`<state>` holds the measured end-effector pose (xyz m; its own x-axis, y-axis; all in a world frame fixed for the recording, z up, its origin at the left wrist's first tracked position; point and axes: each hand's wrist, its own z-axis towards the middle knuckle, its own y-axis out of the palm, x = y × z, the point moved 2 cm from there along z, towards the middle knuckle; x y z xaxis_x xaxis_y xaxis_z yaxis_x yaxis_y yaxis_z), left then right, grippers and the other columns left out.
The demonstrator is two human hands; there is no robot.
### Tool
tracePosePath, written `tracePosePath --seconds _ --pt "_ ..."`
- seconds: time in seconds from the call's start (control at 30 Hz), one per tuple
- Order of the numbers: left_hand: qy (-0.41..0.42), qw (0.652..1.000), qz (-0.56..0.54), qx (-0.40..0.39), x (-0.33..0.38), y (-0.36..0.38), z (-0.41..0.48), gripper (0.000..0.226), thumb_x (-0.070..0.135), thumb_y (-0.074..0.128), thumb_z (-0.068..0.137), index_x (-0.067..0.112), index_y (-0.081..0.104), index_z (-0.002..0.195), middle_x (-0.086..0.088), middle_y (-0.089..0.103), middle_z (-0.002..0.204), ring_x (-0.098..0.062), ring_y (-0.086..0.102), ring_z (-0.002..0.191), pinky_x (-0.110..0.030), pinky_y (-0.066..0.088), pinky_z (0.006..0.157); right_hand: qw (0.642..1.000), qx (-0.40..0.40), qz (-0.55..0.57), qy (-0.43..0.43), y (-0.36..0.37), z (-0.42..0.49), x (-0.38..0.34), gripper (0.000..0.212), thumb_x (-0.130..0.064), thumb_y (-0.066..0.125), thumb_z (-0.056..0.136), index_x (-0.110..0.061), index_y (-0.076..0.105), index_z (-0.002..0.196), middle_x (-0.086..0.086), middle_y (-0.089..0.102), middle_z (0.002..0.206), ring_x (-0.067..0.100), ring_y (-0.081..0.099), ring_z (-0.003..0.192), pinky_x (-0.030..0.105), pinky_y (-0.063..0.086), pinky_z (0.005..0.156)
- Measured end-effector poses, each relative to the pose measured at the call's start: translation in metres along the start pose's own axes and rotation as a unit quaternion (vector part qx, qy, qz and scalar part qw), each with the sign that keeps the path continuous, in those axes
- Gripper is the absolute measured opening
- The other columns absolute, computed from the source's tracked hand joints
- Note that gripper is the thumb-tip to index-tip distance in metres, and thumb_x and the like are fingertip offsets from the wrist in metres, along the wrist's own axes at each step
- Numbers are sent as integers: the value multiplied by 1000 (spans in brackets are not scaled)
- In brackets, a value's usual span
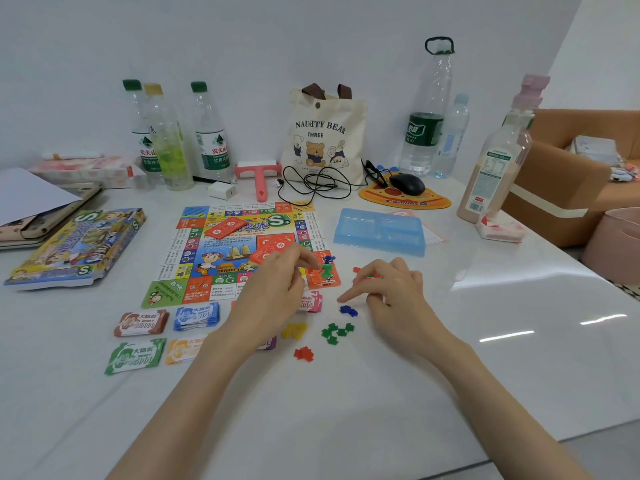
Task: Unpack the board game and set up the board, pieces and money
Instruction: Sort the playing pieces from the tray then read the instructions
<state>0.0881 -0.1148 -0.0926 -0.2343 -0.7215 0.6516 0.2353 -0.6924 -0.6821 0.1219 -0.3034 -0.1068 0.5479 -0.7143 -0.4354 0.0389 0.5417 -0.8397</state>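
Glossy white table, translucent blue plastic tray, cloth tote bag

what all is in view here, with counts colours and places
game board: 1, multicoloured, table centre
card stacks: 2, red, on the board
pawns: 2, blue and green, board's orange corner
money stacks: 6, brown, blue, green, orange, pink, purple, near side of board
small pieces: four piles, yellow, green, blue, red, right of money
tray: 1, blue, right of board
game box: 1, colourful, far left
bottles: 6, mostly clear, back and right
lint roller: 1, pink, back centre
tote bag: 1, cream, back centre
mouse: 1, black, on orange mat
left hand: fingers pinched beside pawns
right hand: over red pieces, grip unclear
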Motion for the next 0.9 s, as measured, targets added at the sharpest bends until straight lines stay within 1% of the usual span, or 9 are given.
tracePosePath --seconds 0.1,0.17,0.27,0.37,0.5,0.63,0.77,0.83,0.9 --pt "2 1000 10 -2 2 1 -1 33 0 38 94 25 55 107 18 61 108 -1 49 110 -11 38 83 995 79 -45 45 -12 -5 15 47 3 47 88 -35 75 87 -20 54 92 7 40 91 29 19 78" --pt "3 1000 8 -7 3 2 -2 33 0 38 94 24 56 107 16 62 109 -1 50 110 -15 40 84 987 99 -99 77 -19 -8 22 41 -1 49 90 -31 76 90 -13 62 94 12 41 90 31 22 77" --pt "4 1000 7 -13 4 4 -2 32 1 38 94 25 56 106 15 62 110 -2 50 110 -26 43 88 984 66 -134 96 -21 -12 25 39 -7 47 94 -32 75 101 -9 66 104 15 43 94 33 28 81" --pt "4 1000 6 -13 3 5 -3 32 2 39 94 27 56 106 14 61 111 -2 50 110 -28 45 87 986 27 -143 78 -19 -15 20 40 -9 46 95 -38 74 104 -13 67 107 12 41 94 31 28 82" --pt "-2 1000 7 -16 2 5 -3 32 4 39 95 29 55 105 12 60 113 -2 51 110 -31 46 89 991 20 -115 59 -17 -17 17 45 -2 52 89 -39 76 93 -23 63 86 8 39 89 27 24 83" --pt "-1 1000 16 -18 5 5 -3 31 5 39 96 28 56 107 12 60 114 -1 50 110 -29 46 89 999 22 -21 -16 -7 -21 22 54 11 55 75 -38 78 78 -28 61 70 6 41 82 20 21 82" --pt "-2 1000 17 -19 5 5 -3 30 7 40 97 30 56 107 10 59 114 -4 51 110 -32 47 89 999 0 29 -41 -1 -21 20 56 10 52 74 -39 77 79 -26 68 76 6 44 82 19 24 82" --pt "-6 1000 16 -22 3 6 -3 31 8 39 97 31 56 106 10 59 114 -4 51 109 -33 47 89 999 30 23 0 -7 -18 20 51 5 52 80 -39 77 84 -26 65 82 6 44 86 26 25 82" --pt "-5 999 18 -26 2 8 -3 32 8 39 96 33 56 106 10 59 113 -5 51 107 -34 47 89 995 69 -42 63 -16 -14 23 44 -4 50 90 -39 75 96 -21 62 95 7 41 89 28 24 81"
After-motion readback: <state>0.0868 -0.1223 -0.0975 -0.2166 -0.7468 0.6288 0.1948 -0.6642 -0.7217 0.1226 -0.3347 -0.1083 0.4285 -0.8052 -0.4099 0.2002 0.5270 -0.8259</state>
